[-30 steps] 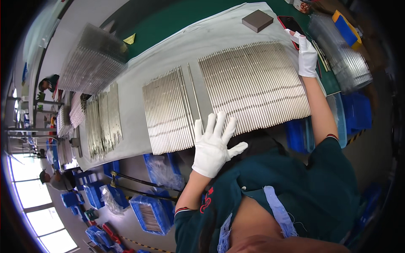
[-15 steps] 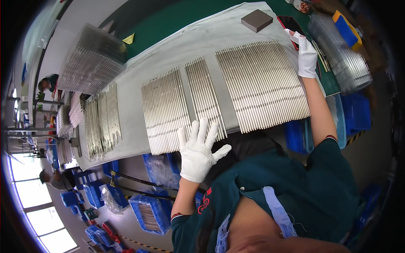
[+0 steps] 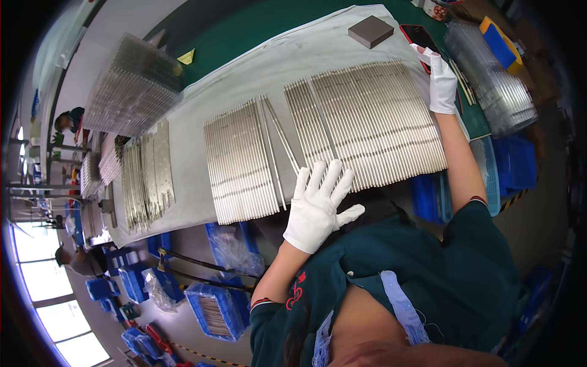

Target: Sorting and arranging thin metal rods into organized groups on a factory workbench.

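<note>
Left hand: gloved, fingers spread wide over near ends of silver rods. Rods lie in three blocks, some loose between, on white cloth over green table. Right hand: gloved, at one phone; grip cannot be told. One brown block. Blue crates on floor.

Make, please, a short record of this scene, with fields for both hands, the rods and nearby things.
Left hand: white-gloved, fingers spread over near ends of rods
Right hand: white-gloved, at the red-edged phone; grip unclear
Rods: metal, side by side in groups; a few slanted between
Surface: white cloth under the rods
Nearby: brown block on the cloth
</note>
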Tool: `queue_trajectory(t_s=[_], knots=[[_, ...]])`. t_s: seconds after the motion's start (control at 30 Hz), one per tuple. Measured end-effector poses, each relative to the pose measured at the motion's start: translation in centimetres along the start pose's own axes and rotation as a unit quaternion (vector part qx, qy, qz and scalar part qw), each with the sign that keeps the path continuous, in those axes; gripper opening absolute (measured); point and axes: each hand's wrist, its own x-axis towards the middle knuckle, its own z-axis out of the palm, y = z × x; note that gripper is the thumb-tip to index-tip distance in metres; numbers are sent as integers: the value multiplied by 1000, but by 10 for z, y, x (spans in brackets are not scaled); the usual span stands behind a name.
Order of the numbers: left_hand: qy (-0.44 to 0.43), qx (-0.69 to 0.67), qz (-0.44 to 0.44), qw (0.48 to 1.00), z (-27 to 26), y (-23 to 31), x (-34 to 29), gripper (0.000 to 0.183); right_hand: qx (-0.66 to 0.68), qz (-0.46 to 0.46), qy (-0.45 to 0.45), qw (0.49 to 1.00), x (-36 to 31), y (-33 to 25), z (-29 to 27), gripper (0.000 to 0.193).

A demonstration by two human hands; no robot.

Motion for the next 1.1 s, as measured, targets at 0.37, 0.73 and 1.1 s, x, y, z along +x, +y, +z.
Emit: queue_trajectory(t_s=[0.37, 0.73, 1.1], knots=[[-38, 96, -73, 992, -11, -17, -24, 73, 8, -62, -3, 998, -1, 9, -3, 43], [-35, -16, 74, 997, 18, 19, 42, 74, -19, -32, -15, 999, -5, -12, -8, 46], [-47, 36, -14, 998, -6, 2, 3, 80, -12, -61, -22, 998, -5, -20, -9, 45]])
